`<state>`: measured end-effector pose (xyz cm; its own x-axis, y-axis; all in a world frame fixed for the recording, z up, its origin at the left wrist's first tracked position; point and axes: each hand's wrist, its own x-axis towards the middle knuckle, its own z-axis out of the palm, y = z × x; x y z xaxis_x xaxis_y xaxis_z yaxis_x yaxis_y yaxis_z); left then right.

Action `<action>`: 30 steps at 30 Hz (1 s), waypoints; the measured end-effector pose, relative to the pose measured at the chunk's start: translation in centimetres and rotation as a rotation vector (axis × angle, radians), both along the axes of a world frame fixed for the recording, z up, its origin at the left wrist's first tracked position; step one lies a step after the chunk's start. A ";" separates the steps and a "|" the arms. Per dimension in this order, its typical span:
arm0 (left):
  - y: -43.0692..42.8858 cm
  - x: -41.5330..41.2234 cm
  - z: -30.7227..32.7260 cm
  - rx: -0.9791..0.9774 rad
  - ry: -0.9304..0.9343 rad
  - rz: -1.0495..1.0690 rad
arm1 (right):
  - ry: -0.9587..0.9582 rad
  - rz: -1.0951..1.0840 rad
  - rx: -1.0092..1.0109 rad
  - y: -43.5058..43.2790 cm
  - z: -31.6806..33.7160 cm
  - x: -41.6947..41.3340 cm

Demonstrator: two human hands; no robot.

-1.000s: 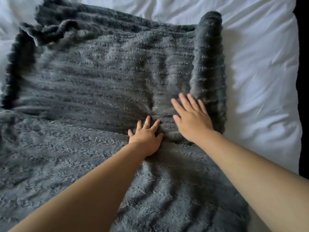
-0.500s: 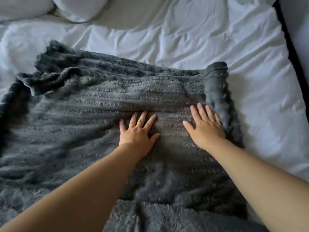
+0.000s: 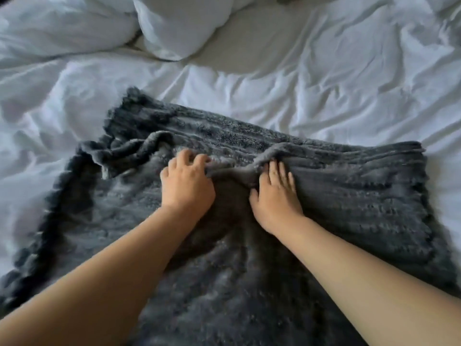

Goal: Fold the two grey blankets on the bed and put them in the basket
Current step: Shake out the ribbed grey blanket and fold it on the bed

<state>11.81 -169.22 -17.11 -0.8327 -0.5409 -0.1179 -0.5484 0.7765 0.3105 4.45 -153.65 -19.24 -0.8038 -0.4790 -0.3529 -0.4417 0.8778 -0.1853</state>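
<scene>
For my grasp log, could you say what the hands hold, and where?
The left hand grips the grey blanket by its bunched ridge; right hand tucks fingers under it.
</scene>
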 end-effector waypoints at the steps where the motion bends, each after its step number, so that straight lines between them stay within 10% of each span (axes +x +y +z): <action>1: -2.5 0.3 0.2 -0.027 -0.004 0.089 | -0.010 0.019 -0.058 -2.0 0.2 0.2; 7: -15.6 3.8 1.2 0.032 -0.233 0.505 | 0.070 0.137 -0.408 -12.0 1.4 0.0; 12: -19.6 4.5 1.7 0.118 -0.017 0.303 | -0.304 0.090 -0.211 -16.3 1.6 -3.5; 18: -24.1 0.7 1.8 0.300 0.364 0.616 | 0.054 -0.234 -0.576 -18.6 1.9 -7.5; 26: -22.8 -1.4 -0.6 0.698 0.066 0.607 | 0.014 -0.150 -0.379 -18.6 -0.3 -7.9; 30: -23.6 -2.2 -0.1 0.463 0.227 0.622 | -0.017 -0.069 -0.442 -16.3 0.3 -9.2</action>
<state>9.59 -192.86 -17.24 -0.4258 -0.8509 -0.3077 -0.7228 0.1153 0.6814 -4.79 -169.90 -18.92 -0.8350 -0.5323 -0.1397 -0.3787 0.7400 -0.5559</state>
